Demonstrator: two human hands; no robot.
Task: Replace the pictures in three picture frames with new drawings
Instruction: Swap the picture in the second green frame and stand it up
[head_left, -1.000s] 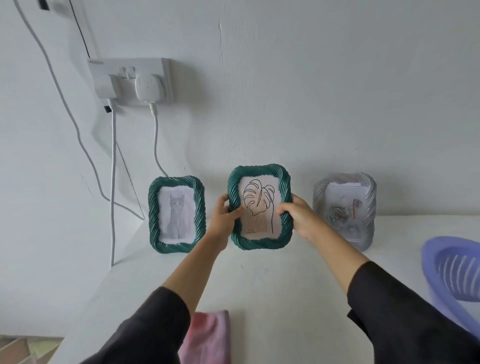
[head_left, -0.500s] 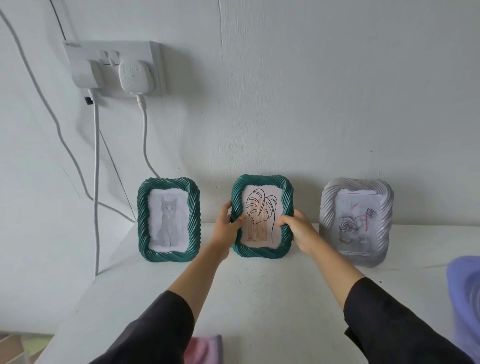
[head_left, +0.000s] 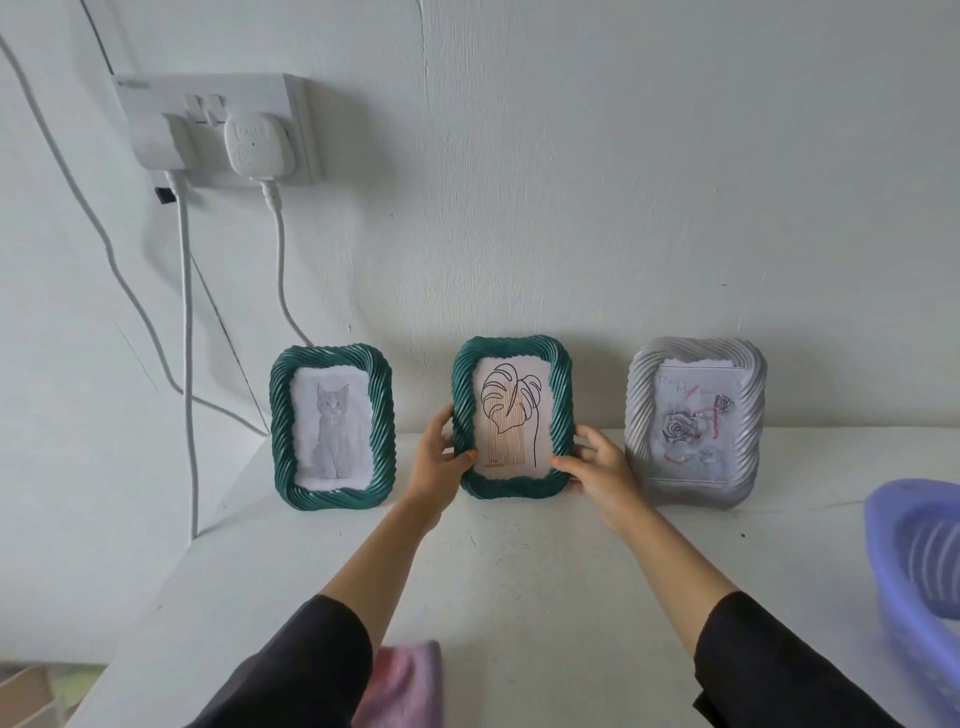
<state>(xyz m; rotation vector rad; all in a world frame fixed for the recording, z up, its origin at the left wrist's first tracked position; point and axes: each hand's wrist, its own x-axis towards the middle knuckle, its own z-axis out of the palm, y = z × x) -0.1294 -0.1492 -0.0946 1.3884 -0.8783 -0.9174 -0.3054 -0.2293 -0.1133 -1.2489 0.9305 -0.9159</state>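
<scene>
you're setting down the leaf-drawing frame (head_left: 513, 415), left hand (head_left: 436, 462) and right hand (head_left: 597, 467) pinching it, probably on the table (head_left: 519, 571); release gently next.

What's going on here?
A person grips the leaf frame by its sides, left hand on the left edge, right hand on the right. It appears to stand upright on the table by the wall, between the cat frame and the rose frame. A purple basket sits at the right edge.

Head camera looks forward, slightly down, near the white wall (head_left: 623, 208).
</scene>
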